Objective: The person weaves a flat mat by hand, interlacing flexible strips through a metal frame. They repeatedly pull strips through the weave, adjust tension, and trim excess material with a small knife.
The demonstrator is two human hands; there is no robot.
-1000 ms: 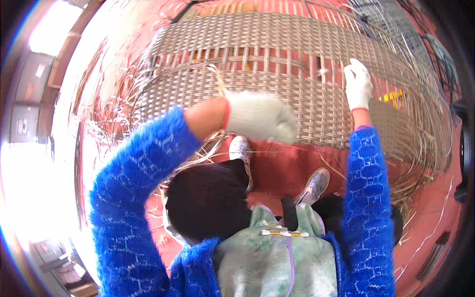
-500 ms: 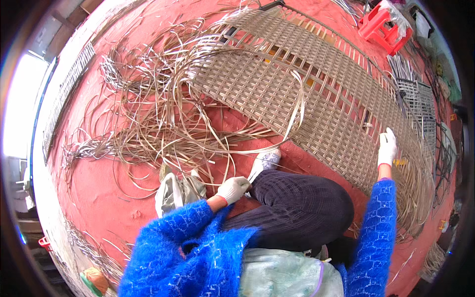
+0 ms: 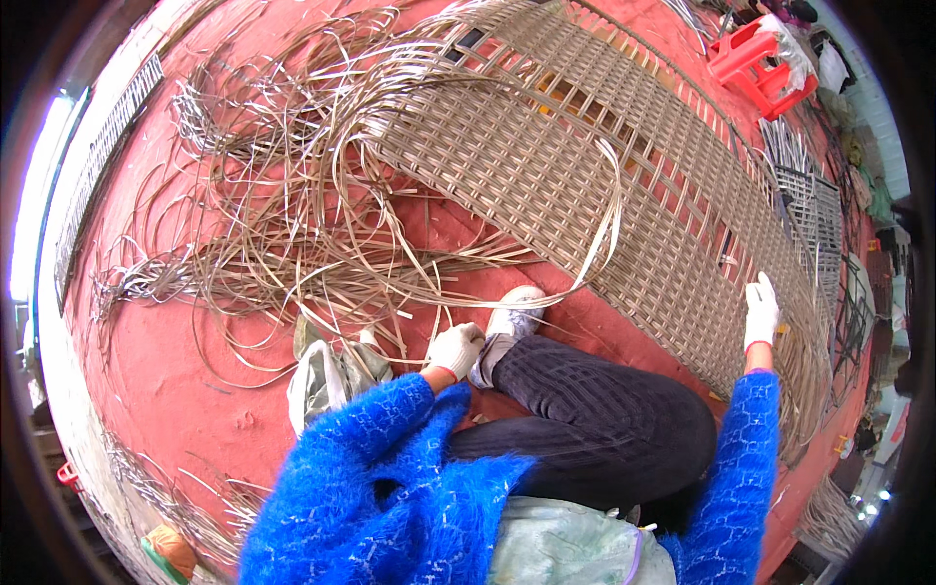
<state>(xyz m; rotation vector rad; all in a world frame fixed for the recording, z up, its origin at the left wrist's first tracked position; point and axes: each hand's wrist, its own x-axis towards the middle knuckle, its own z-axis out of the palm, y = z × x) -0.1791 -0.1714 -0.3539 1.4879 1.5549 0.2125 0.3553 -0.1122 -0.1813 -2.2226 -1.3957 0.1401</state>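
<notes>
Woven panel (image 3: 526,180), brown, part-filled. Left hand (image 3: 456,349) (withdrawn from over it to beside the shoe (image 3: 517,314)): clenched, contents unclear. Right hand (image 3: 761,310): fingers loosely extended.

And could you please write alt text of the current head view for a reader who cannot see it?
A partly woven brown panel stretches over a red floor, a person's white-gloved right hand near its right end and the gloved left hand curled beside a white shoe. Loose strips lie tangled to the panel's left.
</notes>
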